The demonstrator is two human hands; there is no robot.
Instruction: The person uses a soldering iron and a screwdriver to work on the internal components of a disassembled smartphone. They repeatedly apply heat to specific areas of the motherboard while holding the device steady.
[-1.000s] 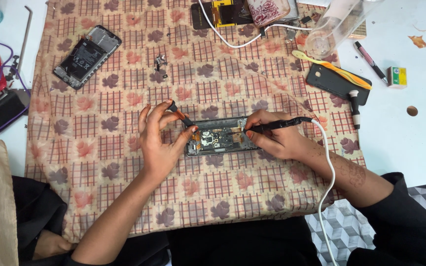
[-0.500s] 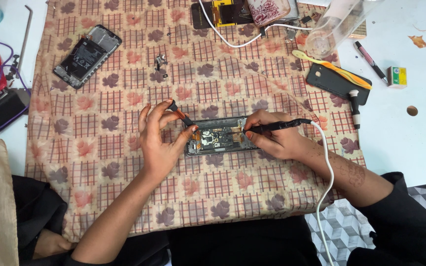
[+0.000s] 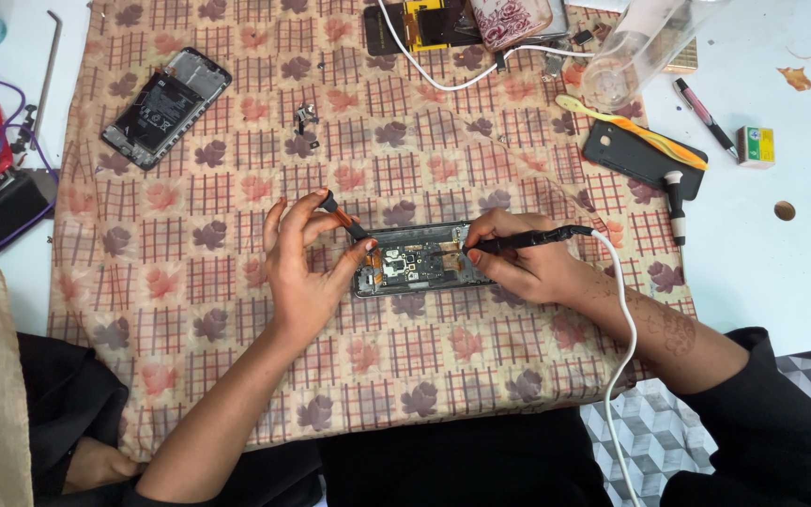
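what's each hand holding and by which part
Right hand grips the black corded soldering pen near its tip end; left hand pinches a thin black tweezer-like tool mid-shaft.

Your left hand (image 3: 302,268) sits palm down, wrist straight, with the forearm running back toward your lower left. Its thumb and forefinger pinch together at the tips, the other fingers (image 3: 279,221) fanned upward and slightly curled. Your right hand (image 3: 518,263) lies opposite, knuckles up, fingers curled in a pen-like grip with the thumb tucked beneath. Its wrist bends a little inward, and the forearm slants down toward your lower right into a dark sleeve. Both hands face each other, close together but not touching.
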